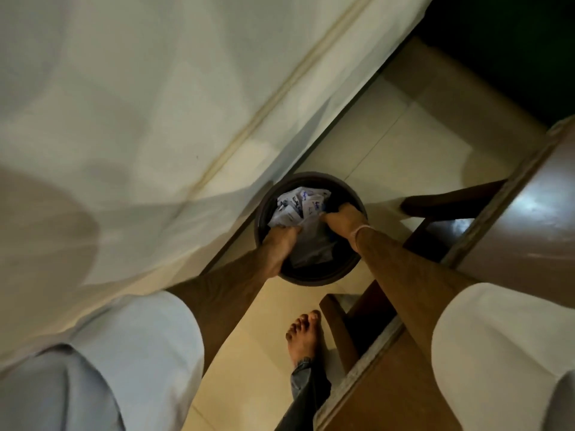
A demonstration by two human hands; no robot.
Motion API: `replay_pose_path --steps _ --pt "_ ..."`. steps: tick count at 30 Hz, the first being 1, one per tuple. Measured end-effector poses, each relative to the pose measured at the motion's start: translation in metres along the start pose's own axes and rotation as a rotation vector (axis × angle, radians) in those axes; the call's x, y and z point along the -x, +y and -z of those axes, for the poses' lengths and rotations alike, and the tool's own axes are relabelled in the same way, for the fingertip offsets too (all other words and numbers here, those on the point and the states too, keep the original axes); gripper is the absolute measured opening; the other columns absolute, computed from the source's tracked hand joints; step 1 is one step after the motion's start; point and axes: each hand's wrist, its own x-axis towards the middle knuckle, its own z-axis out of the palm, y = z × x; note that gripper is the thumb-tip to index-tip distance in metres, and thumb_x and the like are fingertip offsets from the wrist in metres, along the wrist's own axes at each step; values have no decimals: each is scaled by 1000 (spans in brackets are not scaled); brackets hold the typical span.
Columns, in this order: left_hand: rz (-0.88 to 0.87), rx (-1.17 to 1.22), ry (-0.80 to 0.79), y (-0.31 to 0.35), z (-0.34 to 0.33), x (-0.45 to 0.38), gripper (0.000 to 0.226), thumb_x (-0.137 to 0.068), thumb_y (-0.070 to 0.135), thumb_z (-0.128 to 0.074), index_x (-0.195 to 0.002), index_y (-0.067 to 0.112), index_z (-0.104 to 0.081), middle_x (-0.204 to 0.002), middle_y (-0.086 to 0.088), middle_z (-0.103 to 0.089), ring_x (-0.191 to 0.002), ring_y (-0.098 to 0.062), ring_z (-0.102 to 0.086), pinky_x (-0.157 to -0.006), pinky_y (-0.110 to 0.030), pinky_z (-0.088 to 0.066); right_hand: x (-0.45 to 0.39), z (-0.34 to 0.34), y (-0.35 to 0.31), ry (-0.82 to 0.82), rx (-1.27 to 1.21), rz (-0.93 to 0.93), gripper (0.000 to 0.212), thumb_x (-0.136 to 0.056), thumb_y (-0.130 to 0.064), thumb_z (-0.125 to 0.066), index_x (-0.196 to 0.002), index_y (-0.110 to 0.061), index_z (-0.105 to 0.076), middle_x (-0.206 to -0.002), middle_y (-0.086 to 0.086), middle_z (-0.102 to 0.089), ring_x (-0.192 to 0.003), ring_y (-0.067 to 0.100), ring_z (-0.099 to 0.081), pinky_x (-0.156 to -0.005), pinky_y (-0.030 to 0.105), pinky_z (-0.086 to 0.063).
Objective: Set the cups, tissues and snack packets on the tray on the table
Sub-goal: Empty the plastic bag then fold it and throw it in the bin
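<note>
1. Packets point(300, 203), white with blue print, lie crumpled in a heap inside a round dark bin point(353, 194) that stands on the tiled floor point(389, 144); they fill the far half of the bin, and a grey sheet or bag point(311, 244) lies in the near half
2. The heap has no clear long axis; the single packets tip in mixed directions, and the print is too small to read
3. The left hand point(280, 241) reaches down over the near-left rim, its fingers bent onto the near edge of the heap; the grip itself is hidden, so I cannot tell whether it has closed on a packet
4. The right hand point(343, 217) comes in over the right rim, fingers curled down at the right side of the heap; whether they hold anything I cannot tell
5. The bin sits in a narrow strip of floor: on the left a bed point(140, 104) draped in a white sheet, its hem falling just beside the bin's left rim
6. On the right a brown wooden bench point(544, 197) runs diagonally, its pale edge near the bin; dark legs or rails point(451, 202) under it reach close to the right rim
7. Open floor lies beyond the bin toward the upper right, ending in a dark area, and before it toward the viewer, where a bare foot point(303, 335) stands beside another dark leg of the bench
8. Both forearms are bare below white sleeves point(497, 353)
</note>
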Motion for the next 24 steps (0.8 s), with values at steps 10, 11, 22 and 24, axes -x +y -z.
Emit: replay_pose_path --steps 10,11,22,24 --pt "-386 -487 4 95 -1 127 36 -94 34 -56 -118 9 -66 -121 -13 -68 -117 -33 -62 -100 -37 -47 131 95 -51 64 160 241 43 -92 -39 -61 -124 -10 -62 -129 15 -62 -119 31 -58 -98 34 -45" --pt "-430 -499 -13 104 -4 144 29 -95 33 -55 -110 12 -68 -116 -13 -70 -114 -32 -63 -100 -37 -49 147 109 -54 79 141 260 42 -92 -39 -62 -123 -11 -62 -129 14 -62 -118 31 -58 -96 33 -45" --pt "-750 -629 158 243 -41 385 58 -98 38 -57 -148 14 -42 -153 -9 -45 -137 -27 -47 -110 -33 -37 339 282 -87 325 87 504 44 -93 -41 -59 -131 -19 -56 -133 4 -60 -118 22 -59 -96 30 -45" --pt "-824 -619 162 264 -54 431 58 -98 38 -57 -149 14 -41 -154 -8 -44 -137 -26 -46 -111 -34 -37 378 313 -86 362 62 536 45 -94 -40 -59 -134 -20 -53 -135 3 -58 -120 21 -57 -97 30 -45"
